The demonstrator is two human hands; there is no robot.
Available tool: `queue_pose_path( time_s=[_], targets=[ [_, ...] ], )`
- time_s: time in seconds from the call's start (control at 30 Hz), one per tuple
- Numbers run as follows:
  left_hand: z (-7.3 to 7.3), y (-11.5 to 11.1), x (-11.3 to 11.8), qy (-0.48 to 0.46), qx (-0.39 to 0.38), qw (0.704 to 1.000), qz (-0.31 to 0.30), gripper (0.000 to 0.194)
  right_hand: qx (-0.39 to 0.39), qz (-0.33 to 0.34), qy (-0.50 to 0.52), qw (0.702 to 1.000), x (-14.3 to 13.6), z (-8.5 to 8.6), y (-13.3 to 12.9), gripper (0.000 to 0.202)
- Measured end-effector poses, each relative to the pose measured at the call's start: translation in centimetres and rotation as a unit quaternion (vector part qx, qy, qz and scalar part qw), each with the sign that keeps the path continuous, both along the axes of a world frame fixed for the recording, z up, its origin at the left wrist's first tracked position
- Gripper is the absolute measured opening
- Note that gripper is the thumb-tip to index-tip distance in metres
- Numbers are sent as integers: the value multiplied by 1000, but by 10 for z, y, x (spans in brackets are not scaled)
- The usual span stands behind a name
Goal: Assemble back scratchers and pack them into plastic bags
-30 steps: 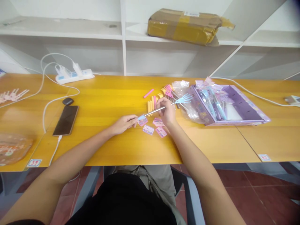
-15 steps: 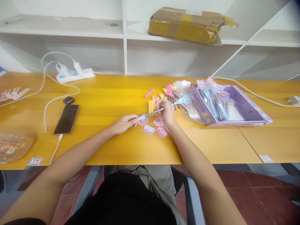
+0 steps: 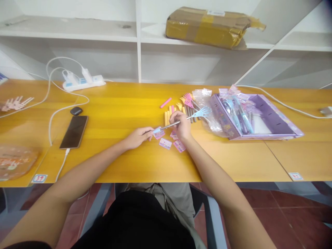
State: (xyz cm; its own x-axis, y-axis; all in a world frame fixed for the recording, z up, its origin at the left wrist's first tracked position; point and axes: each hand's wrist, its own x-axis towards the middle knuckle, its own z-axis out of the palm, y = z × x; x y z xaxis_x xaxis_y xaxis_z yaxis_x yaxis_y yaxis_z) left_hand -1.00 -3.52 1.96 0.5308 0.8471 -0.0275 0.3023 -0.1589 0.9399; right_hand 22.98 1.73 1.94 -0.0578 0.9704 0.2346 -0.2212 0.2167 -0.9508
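Note:
A back scratcher (image 3: 169, 125) with a light blue claw-shaped head, a metal rod and a blue grip spans both my hands above the table. My left hand (image 3: 140, 137) is closed on its blue grip. Farther along, my right hand (image 3: 181, 125) pinches the rod just short of the head. Under and around the hands lie several small pink-purple cards (image 3: 165, 143). Behind my right hand are yellow grip tubes (image 3: 166, 118), metal rods (image 3: 192, 114) and pink and yellow claw heads (image 3: 188, 100), partly hidden by the hand.
To the right stands a purple box (image 3: 269, 136) with wrapped back scratchers in it, beside clear plastic bags (image 3: 204, 95). A phone (image 3: 74, 132) on a cable and a power strip (image 3: 84, 83) are on the left. A taped carton (image 3: 207, 27) rests on the shelf.
My right hand and the scratcher's blue head have shifted slightly left and down, nearer my left hand. My left hand keeps its hold on the grip.

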Motion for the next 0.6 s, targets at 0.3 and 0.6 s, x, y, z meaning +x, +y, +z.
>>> queue_pose_path(
  time_s=[0.3, 0.6],
  targets=[
    [-3, 0, 0, -11, 1, 1000, -3, 42, -14, 39, -27, 999, -10, -3, -7, 27],
    [-4, 0, 1, -27, 3, 1000, -5, 40, -8, 103, -12, 995, -18, -4, -13, 22]
  ],
)
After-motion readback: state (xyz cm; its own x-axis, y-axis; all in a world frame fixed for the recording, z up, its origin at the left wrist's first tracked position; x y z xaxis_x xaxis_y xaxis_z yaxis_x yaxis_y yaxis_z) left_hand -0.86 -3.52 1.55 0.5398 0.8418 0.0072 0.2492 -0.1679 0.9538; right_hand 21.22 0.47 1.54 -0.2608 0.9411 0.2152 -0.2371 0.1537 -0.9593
